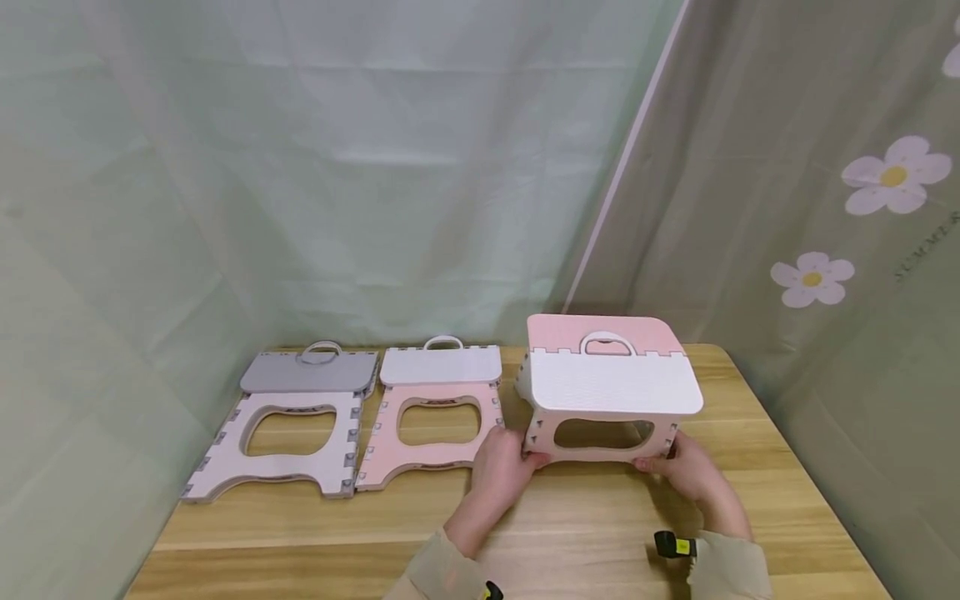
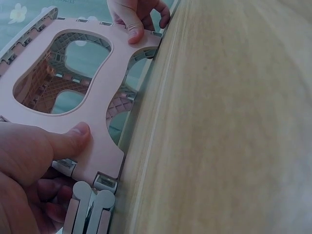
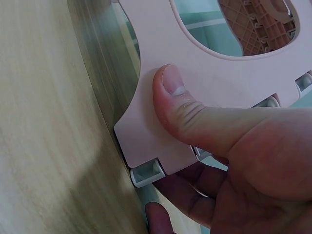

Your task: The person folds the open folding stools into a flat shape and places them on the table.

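Note:
An unfolded pink-and-white step stool (image 1: 615, 385) stands on the right of the table, its handle loop on top. My left hand (image 1: 501, 467) grips the lower left corner of its near pink leg panel. In the left wrist view, the left thumb (image 2: 73, 141) presses the panel's face while the fingers curl behind its edge. Opposite, my right hand (image 1: 692, 475) holds the lower right corner. The right wrist view shows the right thumb (image 3: 170, 92) flat on the pink panel (image 3: 141, 122), with the other fingers bent around its hinged side.
Left of the stool lie two folded step stools, one pink with a white flap (image 1: 441, 367), the other white with a grey flap (image 1: 307, 375). They rest on a wooden table (image 1: 585, 533). A pale green curtain (image 1: 420, 183) hangs behind; a flowered cloth (image 1: 720, 208) hangs at right.

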Action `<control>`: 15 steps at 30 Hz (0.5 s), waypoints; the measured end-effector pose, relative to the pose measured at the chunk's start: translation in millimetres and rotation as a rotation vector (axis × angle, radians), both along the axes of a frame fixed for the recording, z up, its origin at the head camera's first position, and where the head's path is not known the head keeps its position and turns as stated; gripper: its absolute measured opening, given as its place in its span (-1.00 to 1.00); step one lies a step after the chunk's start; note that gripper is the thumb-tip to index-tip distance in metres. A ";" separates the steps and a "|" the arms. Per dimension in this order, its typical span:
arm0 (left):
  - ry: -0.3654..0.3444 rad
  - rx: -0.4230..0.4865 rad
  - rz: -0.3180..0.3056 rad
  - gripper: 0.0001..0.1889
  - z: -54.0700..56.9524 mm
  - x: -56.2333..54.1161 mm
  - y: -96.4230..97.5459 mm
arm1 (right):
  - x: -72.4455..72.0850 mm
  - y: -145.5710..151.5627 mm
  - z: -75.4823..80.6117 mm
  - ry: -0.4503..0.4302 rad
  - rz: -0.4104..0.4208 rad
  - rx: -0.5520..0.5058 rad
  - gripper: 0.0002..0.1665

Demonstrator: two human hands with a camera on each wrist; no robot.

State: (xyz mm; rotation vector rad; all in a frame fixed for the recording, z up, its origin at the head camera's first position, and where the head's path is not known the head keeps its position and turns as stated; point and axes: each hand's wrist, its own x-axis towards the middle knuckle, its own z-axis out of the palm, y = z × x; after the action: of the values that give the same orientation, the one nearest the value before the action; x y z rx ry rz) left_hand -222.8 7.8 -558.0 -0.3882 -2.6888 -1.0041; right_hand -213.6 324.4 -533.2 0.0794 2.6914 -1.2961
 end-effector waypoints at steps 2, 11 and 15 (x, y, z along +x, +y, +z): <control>-0.002 -0.003 0.003 -0.68 -0.7 0.4 0.1 | 0.4 -0.8 0.6 0.006 0.000 0.001 -0.03; -0.004 0.015 -0.004 -0.70 -1.6 -0.2 -1.1 | 1.9 -3.6 0.3 0.039 0.007 0.019 -0.12; 0.005 0.013 -0.009 -0.70 -1.7 -0.6 -1.8 | 1.8 -3.1 0.1 0.031 0.004 0.029 -0.13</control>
State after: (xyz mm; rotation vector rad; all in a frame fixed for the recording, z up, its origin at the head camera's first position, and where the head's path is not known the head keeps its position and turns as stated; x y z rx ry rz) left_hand -223.4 6.0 -559.7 -0.3997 -2.6776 -1.0212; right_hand -211.8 321.2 -533.1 0.0577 2.7352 -1.2685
